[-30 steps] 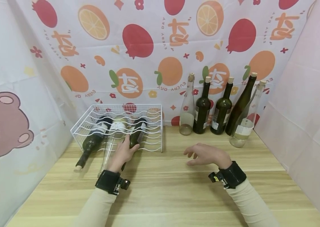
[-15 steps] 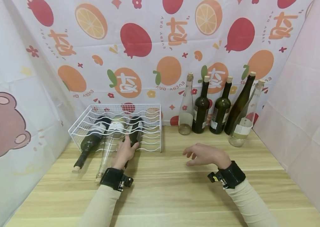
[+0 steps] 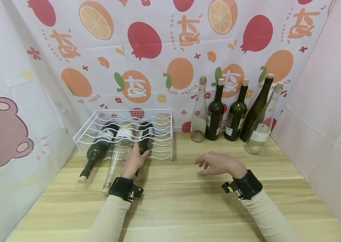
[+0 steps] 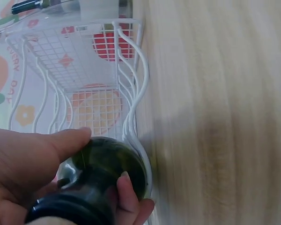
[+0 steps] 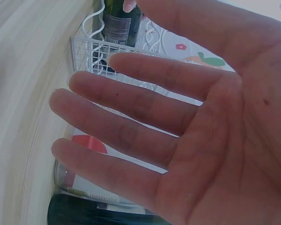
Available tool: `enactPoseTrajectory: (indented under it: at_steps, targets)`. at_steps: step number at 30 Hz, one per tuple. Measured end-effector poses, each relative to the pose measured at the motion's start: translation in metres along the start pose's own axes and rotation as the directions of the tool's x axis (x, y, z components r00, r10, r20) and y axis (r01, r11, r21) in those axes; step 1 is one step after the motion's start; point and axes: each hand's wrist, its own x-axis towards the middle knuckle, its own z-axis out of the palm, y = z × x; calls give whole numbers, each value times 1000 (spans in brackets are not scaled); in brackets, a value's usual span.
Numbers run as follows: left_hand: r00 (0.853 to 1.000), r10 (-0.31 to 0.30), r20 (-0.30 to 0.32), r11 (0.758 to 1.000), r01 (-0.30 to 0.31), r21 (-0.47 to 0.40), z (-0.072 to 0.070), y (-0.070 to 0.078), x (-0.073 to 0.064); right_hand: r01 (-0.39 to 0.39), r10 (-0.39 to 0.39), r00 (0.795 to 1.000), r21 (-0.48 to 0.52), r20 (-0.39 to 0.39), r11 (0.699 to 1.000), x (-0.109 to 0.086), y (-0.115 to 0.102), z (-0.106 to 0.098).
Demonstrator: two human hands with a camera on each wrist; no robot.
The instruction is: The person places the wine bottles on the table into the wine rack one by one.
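My left hand (image 3: 133, 161) grips a dark green wine bottle (image 3: 144, 136) that lies in the white wire rack (image 3: 172, 134). Seen from the left wrist, the thumb and fingers curl round the shoulder of this bottle (image 4: 114, 161), its neck pointing back at the camera. To its left in the rack lie a clear glass bottle (image 3: 125, 132) and another dark wine bottle (image 3: 97, 151), both with corks towards me. My right hand (image 3: 218, 164) hovers over the table on the right, holding nothing; its fingers are spread and relaxed in the right wrist view.
Several corked bottles stand upright at the back right: a clear bottle (image 3: 198, 129), dark green bottles (image 3: 216, 116) and a second clear bottle (image 3: 257, 138) at the end. Behind the rack hangs a fruit-print cloth (image 3: 97, 84). The table (image 3: 182, 201) is wood-grained.
The bottle under my left hand has swung a little left and lies straighter in the rack. My left hand has shifted slightly right with its wrist. The right hand stays put.
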Motion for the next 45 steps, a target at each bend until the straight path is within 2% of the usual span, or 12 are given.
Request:
enactPoseTrajectory:
  at_steps: [5,10,15,19,22,27,30,37,40,45]
  targets:
    - [999,3,-36,1000,-2,9,3,-2,0,16,-16,1000,-12,9,1000,-1,-2,-1]
    - [1000,-7,8,996,6,89,0,1,-3,32,-31,999,-12,9,999,-2,-3,-1]
    - [998,39,52,987,-47,157,-8,4,-7,38,-38,999,-8,5,999,-1,-2,-1]
    - [994,72,79,981,-85,176,-16,2,-10,39,-39,999,-11,10,999,-1,-3,-2]
    - [991,58,123,979,-80,185,-24,3,-12,29,-28,999,-8,14,1000,-1,-3,-1]
    - [976,18,216,968,-71,239,-33,7,-13,12,-12,1000,0,13,1000,-1,-3,0]
    - [968,24,248,964,-88,251,-37,10,-13,9,-9,1000,2,11,1000,-1,-2,-1]
    - [942,-11,335,980,-57,192,-44,16,-18,19,-19,1000,4,2,1000,-2,-2,-1]
    - [940,-15,341,978,-57,199,-45,17,-20,14,-14,1000,11,2,1000,-3,-3,-1]
    - [953,-9,304,976,-58,209,-43,16,-22,17,-17,1000,14,6,1000,-3,-5,-1]
